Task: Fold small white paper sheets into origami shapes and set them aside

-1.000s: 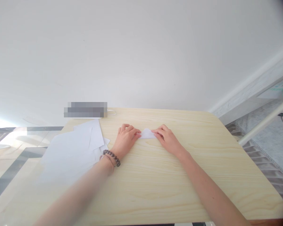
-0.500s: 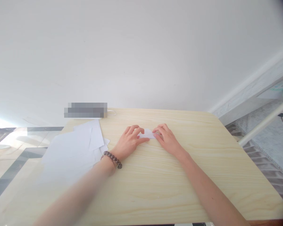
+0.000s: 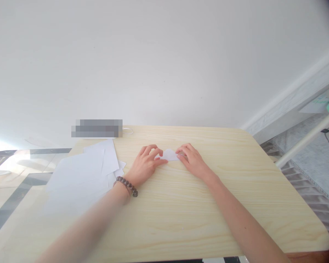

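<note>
A small piece of white paper (image 3: 169, 155), apparently folded, lies on the light wooden table (image 3: 197, 223) between my two hands. My left hand (image 3: 146, 162), with dark beads at the wrist, has its thumb and bent fingers closed on the paper's left end. At the right end, the fingertips of my right hand (image 3: 191, 159) pinch the paper. Its middle shows with a peaked upper edge and a straight near edge; both ends are hidden under my fingers.
Several loose white sheets (image 3: 74, 171) overlap on the table's left side. A blurred-out grey object (image 3: 97, 128) with a white cable (image 3: 128, 130) stands at the back left, against the white wall (image 3: 164, 65). A pale pole (image 3: 304, 142) slants past the table's right edge.
My left hand has shifted slightly left, away from the right hand, and more of the paper's middle shows. The right hand keeps its pinch. The whole view has shifted a little.
</note>
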Demonstrator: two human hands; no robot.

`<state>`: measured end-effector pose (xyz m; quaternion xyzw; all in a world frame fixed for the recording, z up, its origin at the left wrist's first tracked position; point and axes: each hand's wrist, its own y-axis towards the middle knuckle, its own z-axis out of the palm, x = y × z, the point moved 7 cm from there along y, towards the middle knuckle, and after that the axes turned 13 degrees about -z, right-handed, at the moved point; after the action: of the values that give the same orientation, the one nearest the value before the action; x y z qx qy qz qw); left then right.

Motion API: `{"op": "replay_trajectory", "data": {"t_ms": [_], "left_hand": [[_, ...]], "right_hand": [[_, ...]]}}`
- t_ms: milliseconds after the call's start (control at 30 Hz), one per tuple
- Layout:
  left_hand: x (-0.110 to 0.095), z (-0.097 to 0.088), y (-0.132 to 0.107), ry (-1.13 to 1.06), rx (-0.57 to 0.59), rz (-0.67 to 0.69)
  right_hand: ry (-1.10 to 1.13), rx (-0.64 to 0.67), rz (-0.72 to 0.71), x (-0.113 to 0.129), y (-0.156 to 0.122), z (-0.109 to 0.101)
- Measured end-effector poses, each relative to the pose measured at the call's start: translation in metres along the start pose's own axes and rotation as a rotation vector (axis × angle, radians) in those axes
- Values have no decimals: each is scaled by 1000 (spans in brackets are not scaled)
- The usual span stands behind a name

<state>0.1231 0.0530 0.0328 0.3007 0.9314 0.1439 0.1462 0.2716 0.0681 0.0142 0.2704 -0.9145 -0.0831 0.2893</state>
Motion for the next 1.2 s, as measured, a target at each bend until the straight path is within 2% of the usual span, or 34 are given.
{"op": "replay_trajectory", "data": {"t_ms": [467,633,867,1033,1200], "left_hand": [[9,-5,-3,5,-31,-35],[3,-3,-6,-68,-48,19],[-3,5,-4,-87,46,42],[-5,3,-3,-92,51,37],[-4,3,-2,-95,60,34]], "right_hand": [[52,-1,2,-3,0,0],[47,-15,-6,-2,0,0],[3,-59,-5,1,-2,1],[-95,-124,18,9,-2,3],[-61,-49,50,8,1,7]]}}
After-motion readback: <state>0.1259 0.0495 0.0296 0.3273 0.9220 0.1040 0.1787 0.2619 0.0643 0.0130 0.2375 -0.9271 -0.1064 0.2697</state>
